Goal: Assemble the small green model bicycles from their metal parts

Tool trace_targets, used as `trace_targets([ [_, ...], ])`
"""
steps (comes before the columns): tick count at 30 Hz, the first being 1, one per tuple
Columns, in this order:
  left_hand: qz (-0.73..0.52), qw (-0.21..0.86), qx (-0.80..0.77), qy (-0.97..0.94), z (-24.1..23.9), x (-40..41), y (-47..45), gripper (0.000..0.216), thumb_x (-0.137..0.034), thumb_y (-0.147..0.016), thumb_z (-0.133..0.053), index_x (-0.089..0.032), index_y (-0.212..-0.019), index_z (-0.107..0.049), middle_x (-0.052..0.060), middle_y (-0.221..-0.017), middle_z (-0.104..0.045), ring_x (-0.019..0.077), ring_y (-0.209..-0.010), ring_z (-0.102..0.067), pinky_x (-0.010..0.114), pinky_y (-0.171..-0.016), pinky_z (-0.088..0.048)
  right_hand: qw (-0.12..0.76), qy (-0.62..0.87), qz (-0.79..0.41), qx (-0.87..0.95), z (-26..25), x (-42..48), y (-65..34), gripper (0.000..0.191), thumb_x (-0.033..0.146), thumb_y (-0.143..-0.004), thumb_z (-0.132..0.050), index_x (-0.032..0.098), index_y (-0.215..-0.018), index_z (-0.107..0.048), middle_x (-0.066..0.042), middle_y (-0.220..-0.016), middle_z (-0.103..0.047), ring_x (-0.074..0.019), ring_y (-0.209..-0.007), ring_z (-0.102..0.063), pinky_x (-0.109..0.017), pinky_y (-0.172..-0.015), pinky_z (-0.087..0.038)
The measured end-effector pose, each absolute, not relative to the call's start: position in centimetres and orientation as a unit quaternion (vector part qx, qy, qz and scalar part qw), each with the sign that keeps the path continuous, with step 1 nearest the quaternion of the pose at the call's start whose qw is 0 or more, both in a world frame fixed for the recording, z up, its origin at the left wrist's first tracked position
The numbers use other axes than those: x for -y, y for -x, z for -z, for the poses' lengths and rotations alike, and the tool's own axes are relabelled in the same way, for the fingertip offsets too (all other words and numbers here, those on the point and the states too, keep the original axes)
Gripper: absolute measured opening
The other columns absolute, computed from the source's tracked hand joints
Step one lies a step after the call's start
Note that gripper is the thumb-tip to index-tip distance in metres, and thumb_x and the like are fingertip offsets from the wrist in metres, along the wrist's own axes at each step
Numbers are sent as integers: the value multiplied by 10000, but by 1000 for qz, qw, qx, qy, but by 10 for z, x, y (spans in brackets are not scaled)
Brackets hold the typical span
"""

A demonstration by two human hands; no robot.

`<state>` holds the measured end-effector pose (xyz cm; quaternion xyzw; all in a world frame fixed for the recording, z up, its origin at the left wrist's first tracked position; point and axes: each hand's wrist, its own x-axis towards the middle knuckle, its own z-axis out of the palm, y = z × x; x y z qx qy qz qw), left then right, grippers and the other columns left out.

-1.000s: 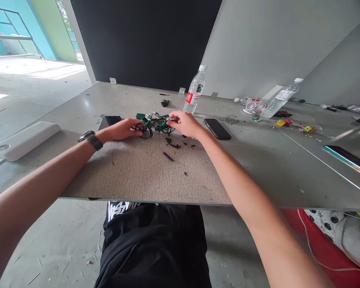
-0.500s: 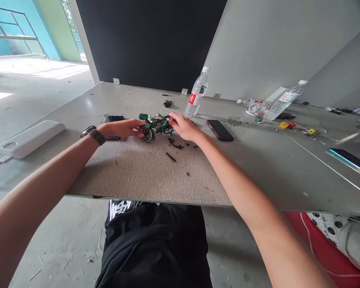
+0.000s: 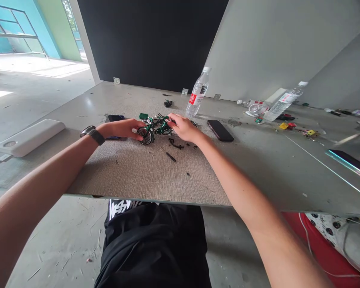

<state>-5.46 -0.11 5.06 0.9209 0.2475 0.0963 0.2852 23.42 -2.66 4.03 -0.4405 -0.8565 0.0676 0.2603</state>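
Observation:
A small green model bicycle (image 3: 157, 129) stands upright on the brown textured mat (image 3: 132, 172). With fingers closed on its front wheel (image 3: 145, 136), my left hand (image 3: 127, 129) steadies it from the left. My right hand (image 3: 182, 127) pinches the bicycle near its seat, and its fingers hide that part. Beyond my right hand, another small wheel (image 3: 194, 123) shows partly; I cannot tell what it belongs to. A small screwdriver (image 3: 170, 157) lies on the mat in front of the bicycle. Close to it are black curved pieces (image 3: 176, 145) and tiny loose bits.
Behind my right hand stands a water bottle (image 3: 198, 94), with a dark phone (image 3: 220, 131) to its right. A white power bank (image 3: 33, 138) lies at the left. Another bottle (image 3: 286, 100) and scattered small parts occupy the right side. A black panel (image 3: 156, 44) rises behind.
The bicycle's front wheel has shifted slightly left and towards me, with my left hand on it. My right hand keeps nearly the same place.

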Motion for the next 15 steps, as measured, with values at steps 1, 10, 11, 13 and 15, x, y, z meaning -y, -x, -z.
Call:
trace_targets([
  [1, -94, 286, -249, -921, -50, 0, 55, 304, -365, -885, -674, -100, -1034, -668, 27, -916, -662, 141, -806, -527, 248, -765, -412, 259, 441, -67, 856, -41, 27, -234, 211, 349, -1055, -435, 217, -1084, -596, -88, -1046, -668, -234, -929, -589, -376, -868, -455],
  [10, -94, 281, -266, -917, -43, -5, 57, 396, -424, -864, -701, -116, -1113, -699, 40, -996, -712, 190, -901, -575, 279, -807, -422, 259, 435, -70, 860, -42, 27, -234, 192, 325, -1043, -448, 206, -1078, -594, -98, -1067, -669, -237, -950, -592, -374, -874, -450],
  [11, -93, 279, -268, -918, -43, -5, 57, 403, -430, -865, -700, -118, -1121, -700, 40, -1005, -716, 191, -903, -580, 280, -809, -421, 259, 435, -70, 859, -42, 27, -234, 189, 326, -1041, -452, 206, -1079, -594, -100, -1072, -671, -238, -953, -592, -373, -872, -450],
  [13, -90, 276, -273, -917, -44, -4, 57, 423, -438, -862, -701, -112, -1132, -699, 41, -1004, -718, 189, -893, -584, 277, -798, -419, 258, 437, -68, 859, -41, 27, -234, 190, 330, -1040, -455, 208, -1085, -594, -102, -1079, -673, -241, -955, -592, -375, -870, -450],
  [15, -88, 276, -278, -916, -44, -4, 57, 437, -438, -855, -705, -102, -1135, -699, 39, -981, -715, 183, -868, -583, 273, -783, -418, 256, 439, -68, 859, -41, 27, -234, 195, 332, -1041, -452, 208, -1090, -594, -106, -1081, -675, -246, -959, -594, -380, -872, -449],
])
